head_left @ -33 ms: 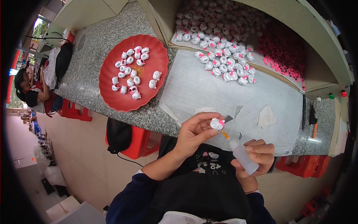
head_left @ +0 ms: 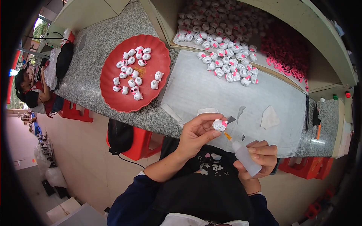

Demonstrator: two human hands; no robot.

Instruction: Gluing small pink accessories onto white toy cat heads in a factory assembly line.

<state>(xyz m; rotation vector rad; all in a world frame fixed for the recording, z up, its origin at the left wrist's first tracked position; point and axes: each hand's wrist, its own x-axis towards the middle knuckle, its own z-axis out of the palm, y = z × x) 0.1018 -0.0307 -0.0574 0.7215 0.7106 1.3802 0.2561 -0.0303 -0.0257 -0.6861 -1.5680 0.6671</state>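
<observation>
Between the thumb and fingers of my left hand point(head_left: 194, 137) is a small white cat-shaped toy head point(head_left: 218, 125) with a pink bow. My right hand point(head_left: 262, 155) is wrapped round a translucent squeeze bottle point(head_left: 247, 160), tilted so its thin amber nozzle tip point(head_left: 227, 136) points up at the toy head. The tip sits close to the head's lower right edge; whether they touch, I cannot tell. Both hands are above the near edge of a white paper sheet point(head_left: 226, 96). More such heads form a cluster point(head_left: 230, 67) at the sheet's far edge.
A red scalloped tray point(head_left: 109, 88) with several heads stands on the granite counter point(head_left: 143, 19) at left. A shelf holds piles of white heads point(head_left: 222, 22) and pink pieces point(head_left: 286, 56). Paper scraps point(head_left: 270, 117) lie on the sheet. Another person point(head_left: 37, 88) sits far left.
</observation>
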